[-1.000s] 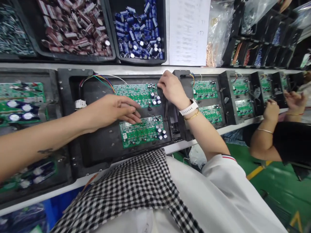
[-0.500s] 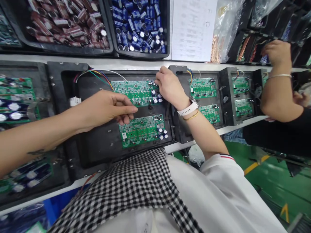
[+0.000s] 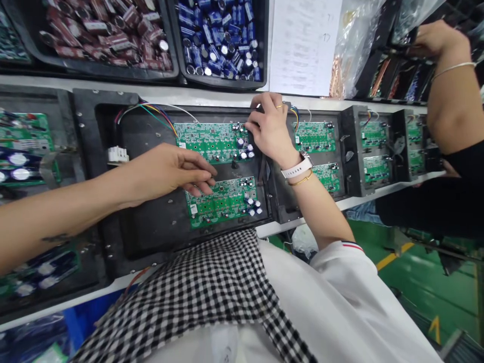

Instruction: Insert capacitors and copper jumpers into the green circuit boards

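Two green circuit boards lie one above the other in a black tray (image 3: pixel 147 227). My left hand (image 3: pixel 177 171) hovers at the left part of the gap between the upper board (image 3: pixel 212 142) and the lower board (image 3: pixel 223 204). Its fingers are loosely bent and somewhat apart, and nothing shows in them. Over the right end of the upper board is my right hand (image 3: pixel 270 123), its fingers bent and spread, with no part visible between them. Small dark capacitors (image 3: pixel 245 149) stand near it on that board. Whether its fingertips touch the board is unclear.
Behind the tray are a bin of brown capacitors (image 3: pixel 109 38), a bin of blue capacitors (image 3: pixel 219 40) and a printed sheet (image 3: pixel 302 48). More trays with boards (image 3: pixel 313 136) line the bench. At right, a co-worker's arm (image 3: pixel 449 85) reaches into parts bins.
My right hand has shifted slightly right and its fingers have spread. My left hand has hardly moved. The co-worker's hand has moved up and away over the bins.
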The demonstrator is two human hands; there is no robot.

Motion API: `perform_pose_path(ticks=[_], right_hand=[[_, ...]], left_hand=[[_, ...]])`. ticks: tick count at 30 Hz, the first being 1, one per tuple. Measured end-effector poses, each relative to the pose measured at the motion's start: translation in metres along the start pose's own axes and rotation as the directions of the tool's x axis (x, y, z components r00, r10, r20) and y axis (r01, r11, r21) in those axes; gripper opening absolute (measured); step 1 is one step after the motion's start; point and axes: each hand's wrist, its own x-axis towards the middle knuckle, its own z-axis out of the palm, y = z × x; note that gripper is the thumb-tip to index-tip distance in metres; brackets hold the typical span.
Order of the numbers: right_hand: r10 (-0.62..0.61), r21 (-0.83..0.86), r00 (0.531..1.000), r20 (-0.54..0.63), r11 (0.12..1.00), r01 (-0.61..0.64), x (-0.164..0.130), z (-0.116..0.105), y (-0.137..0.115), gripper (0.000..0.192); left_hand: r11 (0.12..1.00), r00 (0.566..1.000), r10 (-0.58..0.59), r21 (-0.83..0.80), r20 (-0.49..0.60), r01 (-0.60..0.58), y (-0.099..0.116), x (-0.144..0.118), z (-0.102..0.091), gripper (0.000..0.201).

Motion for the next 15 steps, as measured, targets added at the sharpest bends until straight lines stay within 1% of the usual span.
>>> perform_pose_path(ticks=[6,9,12,15], right_hand=[[-0.031,-0.005,0.999,0.015,0.999,0.031,-0.001,0.001,0.001,0.015],[-0.037,0.005,0.999,0.011,0.999,0.037,-0.002,0.005,0.003,0.014],[-0.016,0.014,1.000,-0.001,1.000,0.016,-0.004,0.008,0.002,0.016],[-0.018,0.024,0.999,-0.050,1.000,0.020,-0.009,0.000,-0.009,0.020]], left_hand=[[0.999,1.000,-0.020,-0.043,-0.012,0.019,0.005,-0.001,0.006,0.006],[0.997,0.999,-0.025,-0.078,-0.027,0.023,0.002,-0.002,0.005,0.013],[0.988,0.999,-0.017,-0.153,-0.046,0.010,-0.001,-0.003,0.006,0.026],[0.966,0.997,-0.029,-0.260,-0.076,0.008,-0.004,-0.006,0.010,0.024]])
